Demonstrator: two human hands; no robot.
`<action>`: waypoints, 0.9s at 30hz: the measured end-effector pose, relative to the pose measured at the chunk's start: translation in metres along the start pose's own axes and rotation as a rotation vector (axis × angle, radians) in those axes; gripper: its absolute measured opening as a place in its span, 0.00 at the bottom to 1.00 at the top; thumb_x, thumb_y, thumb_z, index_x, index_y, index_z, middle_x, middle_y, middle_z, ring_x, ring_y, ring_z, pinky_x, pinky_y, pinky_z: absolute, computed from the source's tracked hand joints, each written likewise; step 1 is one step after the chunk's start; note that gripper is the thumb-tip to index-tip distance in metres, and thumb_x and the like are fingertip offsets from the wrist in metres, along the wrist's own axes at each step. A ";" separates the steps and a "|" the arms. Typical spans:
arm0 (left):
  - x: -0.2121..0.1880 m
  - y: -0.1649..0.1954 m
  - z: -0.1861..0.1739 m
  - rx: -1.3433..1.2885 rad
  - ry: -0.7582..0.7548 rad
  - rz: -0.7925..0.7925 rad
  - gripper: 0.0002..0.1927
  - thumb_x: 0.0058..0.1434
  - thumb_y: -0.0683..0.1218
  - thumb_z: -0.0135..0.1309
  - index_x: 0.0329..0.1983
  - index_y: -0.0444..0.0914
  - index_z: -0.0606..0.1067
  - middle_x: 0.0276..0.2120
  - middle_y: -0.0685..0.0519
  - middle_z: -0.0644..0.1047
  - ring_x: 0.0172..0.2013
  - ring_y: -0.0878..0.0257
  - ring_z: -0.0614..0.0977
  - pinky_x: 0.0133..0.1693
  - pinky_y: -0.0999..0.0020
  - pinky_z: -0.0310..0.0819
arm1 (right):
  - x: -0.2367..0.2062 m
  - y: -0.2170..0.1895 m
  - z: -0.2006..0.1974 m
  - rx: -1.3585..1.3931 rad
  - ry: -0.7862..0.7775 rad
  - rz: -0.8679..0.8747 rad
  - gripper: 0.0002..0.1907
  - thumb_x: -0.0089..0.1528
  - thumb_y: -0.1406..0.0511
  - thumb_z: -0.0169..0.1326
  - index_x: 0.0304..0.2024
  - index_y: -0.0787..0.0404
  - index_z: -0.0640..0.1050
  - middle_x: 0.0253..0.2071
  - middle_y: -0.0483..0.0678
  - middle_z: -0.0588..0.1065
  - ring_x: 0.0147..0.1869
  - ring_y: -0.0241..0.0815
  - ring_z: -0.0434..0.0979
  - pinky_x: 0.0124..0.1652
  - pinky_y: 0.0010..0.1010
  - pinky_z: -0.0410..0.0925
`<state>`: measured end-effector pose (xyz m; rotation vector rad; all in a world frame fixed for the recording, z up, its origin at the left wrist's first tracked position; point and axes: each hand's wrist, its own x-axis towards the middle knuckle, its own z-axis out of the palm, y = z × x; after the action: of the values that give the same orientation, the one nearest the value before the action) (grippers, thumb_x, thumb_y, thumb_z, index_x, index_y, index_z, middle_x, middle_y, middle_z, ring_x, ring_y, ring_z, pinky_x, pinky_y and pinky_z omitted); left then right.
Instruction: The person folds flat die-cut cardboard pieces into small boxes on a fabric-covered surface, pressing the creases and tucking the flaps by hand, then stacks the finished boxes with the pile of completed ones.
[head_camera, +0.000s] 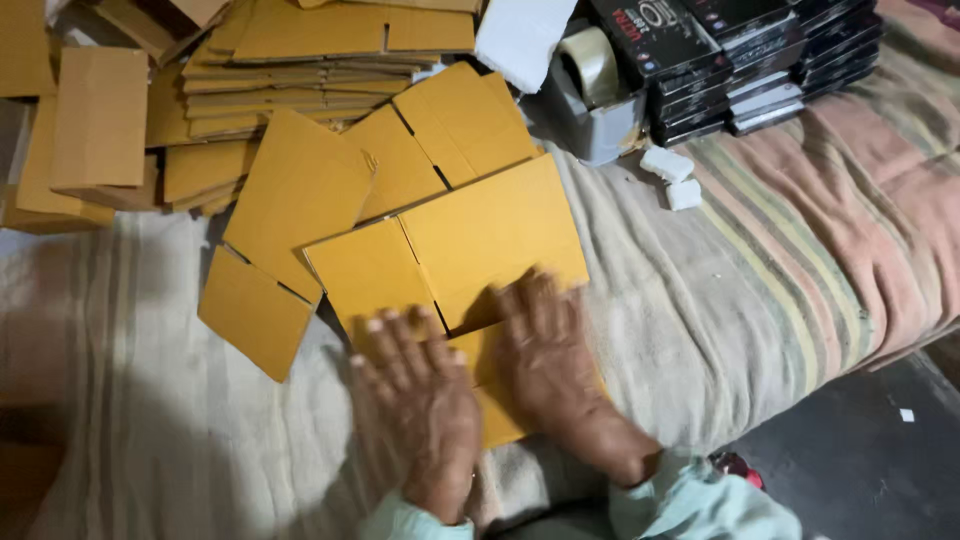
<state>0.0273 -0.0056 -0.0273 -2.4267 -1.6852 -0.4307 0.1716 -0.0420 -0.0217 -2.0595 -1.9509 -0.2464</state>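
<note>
A flat, unfolded yellow-brown cardboard box (470, 240) lies on a striped blanket (760, 260). My left hand (420, 395) rests palm down on its near left flap, fingers spread. My right hand (550, 350) presses flat on the near right part of the same cardboard, slightly blurred. Neither hand grips anything. A second flat cardboard box (290, 210) lies just to the left, partly under the first.
Stacks of flat cardboard (290, 60) fill the back left. A tape dispenser (590, 90) stands at the back centre beside stacked black boxes (740, 55). Two small white blocks (672, 175) lie near them. Dark floor (850, 450) shows at the lower right.
</note>
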 end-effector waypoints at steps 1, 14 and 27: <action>0.000 0.008 0.001 0.042 -0.040 0.023 0.34 0.66 0.50 0.39 0.75 0.35 0.55 0.75 0.36 0.51 0.75 0.39 0.44 0.69 0.36 0.31 | 0.000 -0.007 0.002 0.045 0.016 -0.065 0.36 0.62 0.54 0.49 0.67 0.70 0.64 0.68 0.69 0.60 0.74 0.75 0.51 0.67 0.71 0.40; -0.002 0.005 0.002 -0.044 -0.114 0.011 0.34 0.69 0.53 0.38 0.74 0.34 0.52 0.74 0.33 0.47 0.74 0.38 0.43 0.69 0.35 0.28 | -0.002 0.013 0.003 -0.147 -0.110 0.014 0.40 0.61 0.53 0.47 0.71 0.68 0.59 0.69 0.70 0.59 0.74 0.73 0.50 0.65 0.71 0.39; -0.009 -0.018 -0.008 -0.130 -0.034 -0.030 0.33 0.69 0.53 0.37 0.74 0.32 0.52 0.73 0.31 0.47 0.73 0.36 0.41 0.67 0.35 0.26 | -0.002 0.026 -0.001 -0.026 0.053 0.079 0.36 0.66 0.52 0.43 0.71 0.65 0.61 0.71 0.64 0.59 0.76 0.72 0.50 0.68 0.70 0.43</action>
<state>0.0061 -0.0096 -0.0238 -2.5151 -1.7620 -0.5213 0.1974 -0.0458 -0.0235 -2.1185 -1.8410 -0.3068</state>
